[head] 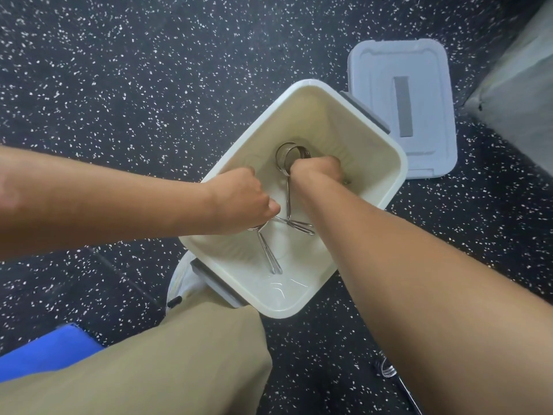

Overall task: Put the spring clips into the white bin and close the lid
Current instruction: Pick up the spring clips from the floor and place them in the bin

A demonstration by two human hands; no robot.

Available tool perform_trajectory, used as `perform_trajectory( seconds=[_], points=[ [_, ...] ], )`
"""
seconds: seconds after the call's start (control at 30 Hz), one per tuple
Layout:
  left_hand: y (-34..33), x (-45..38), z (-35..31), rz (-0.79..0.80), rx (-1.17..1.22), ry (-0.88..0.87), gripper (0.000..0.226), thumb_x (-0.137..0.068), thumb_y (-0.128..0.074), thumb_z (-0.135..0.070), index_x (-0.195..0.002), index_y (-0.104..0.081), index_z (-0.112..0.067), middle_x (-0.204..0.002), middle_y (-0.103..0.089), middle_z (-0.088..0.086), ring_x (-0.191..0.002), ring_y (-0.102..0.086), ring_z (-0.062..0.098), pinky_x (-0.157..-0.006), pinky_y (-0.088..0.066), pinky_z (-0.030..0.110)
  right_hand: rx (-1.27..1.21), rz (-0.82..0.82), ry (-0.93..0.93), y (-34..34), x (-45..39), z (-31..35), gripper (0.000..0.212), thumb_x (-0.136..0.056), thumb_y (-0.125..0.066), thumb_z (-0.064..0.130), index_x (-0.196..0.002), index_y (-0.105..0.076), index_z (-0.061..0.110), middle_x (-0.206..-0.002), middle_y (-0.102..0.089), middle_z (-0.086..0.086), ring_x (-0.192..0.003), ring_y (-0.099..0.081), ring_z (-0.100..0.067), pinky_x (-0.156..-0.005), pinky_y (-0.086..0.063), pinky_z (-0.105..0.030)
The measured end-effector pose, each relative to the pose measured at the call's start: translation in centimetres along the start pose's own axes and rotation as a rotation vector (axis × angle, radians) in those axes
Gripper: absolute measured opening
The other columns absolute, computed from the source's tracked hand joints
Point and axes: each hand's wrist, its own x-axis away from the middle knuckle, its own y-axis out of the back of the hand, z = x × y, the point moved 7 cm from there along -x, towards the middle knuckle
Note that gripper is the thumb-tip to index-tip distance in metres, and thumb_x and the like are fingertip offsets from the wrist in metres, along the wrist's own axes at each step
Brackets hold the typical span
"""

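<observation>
Both hands reach into the bin (398,175): left hand (242,199) and right hand (317,172) each closed on a clip (291,157); fingers hidden.

— Where's the bin (386,187)?
— On the floor (119,85), just ahead of the knee (179,354).
— And the lid (419,70)?
— Flat on the floor, behind-right, touching the bin. Both hands (242,199) reach inside with the clips (288,202).
</observation>
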Motion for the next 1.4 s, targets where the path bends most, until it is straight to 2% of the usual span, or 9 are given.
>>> perform_trajectory(
  seconds=[0.07, 0.2, 0.53, 0.73, 0.87, 1.0, 1.1, 1.2, 1.4],
  points=[
    [-0.2, 0.0, 0.0, 0.011, -0.006, 0.005, 0.029, -0.085, -0.044, -0.004, -0.112, -0.051, -0.011, -0.077, -0.068, 0.004, -0.06, -0.046, 0.027, -0.064, -0.029, 0.032, -0.041, 0.004, -0.011, -0.4, 0.2, -0.4, 0.035, -0.09, -0.057, 0.009, -0.124, -0.062, 0.005, -0.127, -0.066, -0.014, -0.103, -0.062, -0.031, -0.093, -0.047, -0.037],
    [-0.6, 0.0, 0.1, 0.009, -0.011, 0.008, 0.028, -0.086, -0.044, -0.005, -0.111, -0.05, -0.012, -0.077, -0.068, 0.004, -0.061, -0.047, 0.027, -0.064, -0.027, 0.032, 0.128, -0.101, 0.131, -0.5, 0.4, -0.3, 0.015, -0.082, -0.068, 0.013, -0.089, -0.055, 0.017, -0.111, -0.072, -0.011, -0.103, -0.069, -0.036, -0.086, -0.055, -0.041],
    [-0.1, 0.3, 0.0, -0.047, 0.027, -0.004, 0.011, -0.086, -0.042, -0.006, -0.093, -0.046, -0.014, -0.076, -0.067, 0.005, -0.06, -0.042, 0.027, -0.066, -0.032, 0.032, 0.595, -0.136, 0.445, -1.0, 1.6, 0.4, 0.019, -0.095, -0.059, 0.018, -0.109, -0.071, 0.013, -0.115, -0.074, -0.009, -0.107, -0.07, -0.031, -0.072, -0.038, -0.029],
    [-0.7, 0.0, -0.1, -0.044, -0.039, -0.012, 0.027, -0.085, -0.042, -0.005, -0.11, -0.052, -0.01, -0.072, -0.065, 0.002, -0.059, -0.044, 0.027, -0.064, -0.026, 0.032, 0.788, -0.163, 0.552, -0.9, 2.1, 2.7, 0.023, -0.098, -0.054, 0.012, -0.111, -0.073, 0.015, -0.115, -0.075, -0.007, -0.108, -0.07, -0.028, -0.072, -0.04, -0.029],
    [-0.7, -0.3, -0.3, -0.032, -0.059, -0.029, 0.027, -0.088, -0.042, -0.007, -0.114, -0.052, -0.009, -0.053, -0.039, 0.0, -0.054, -0.04, 0.025, -0.063, -0.03, 0.031, 0.876, -0.074, 0.625, -0.5, 2.6, 3.4, 0.02, -0.093, -0.06, 0.015, -0.109, -0.072, 0.016, -0.114, -0.075, -0.008, -0.108, -0.07, -0.028, -0.074, -0.043, -0.029],
    [0.6, 0.6, 0.1, -0.055, -0.006, 0.006, 0.009, -0.089, -0.047, -0.012, -0.096, -0.052, -0.015, -0.047, -0.027, 0.0, -0.044, -0.027, 0.021, -0.062, -0.041, 0.027, 0.969, -0.008, 0.792, 1.5, 4.0, 4.8, 0.01, -0.094, -0.057, 0.023, -0.084, -0.056, 0.021, -0.082, -0.061, -0.008, -0.081, -0.059, -0.033, -0.066, -0.038, -0.03],
    [1.9, 1.0, 0.6, -0.125, 0.029, 0.018, 0.015, -0.082, -0.059, -0.016, -0.076, -0.045, -0.018, -0.042, -0.041, 0.0, -0.039, -0.039, 0.023, -0.056, -0.045, 0.026, 0.98, -0.02, 0.904, 5.4, 5.1, 5.4, 0.032, -0.095, -0.053, 0.027, -0.067, -0.05, 0.011, -0.061, -0.048, -0.003, -0.066, -0.053, -0.031, -0.051, -0.033, -0.029],
    [3.6, 0.9, 0.5, -0.171, 0.102, 0.019, 0.012, -0.091, -0.05, -0.027, -0.084, -0.047, -0.017, -0.061, -0.062, 0.001, -0.056, -0.063, 0.027, -0.057, -0.048, 0.029, 0.928, 0.032, 0.952, 9.6, 5.9, 5.1, 0.036, -0.095, -0.052, 0.032, -0.07, -0.067, 0.011, -0.066, -0.066, -0.005, -0.066, -0.063, -0.029, -0.059, -0.052, -0.033],
    [9.4, 0.7, -0.1, -0.241, 0.355, 0.071, 0.037, -0.096, -0.031, -0.054, -0.093, -0.049, -0.022, -0.074, -0.062, 0.001, -0.061, -0.053, 0.029, -0.054, -0.045, 0.031, 0.898, 0.092, 0.885, 17.8, 6.8, 2.6, 0.036, -0.096, -0.052, 0.04, -0.071, -0.067, 0.019, -0.07, -0.07, 0.003, -0.071, -0.065, -0.02, -0.07, -0.054, -0.037]
  ],
)
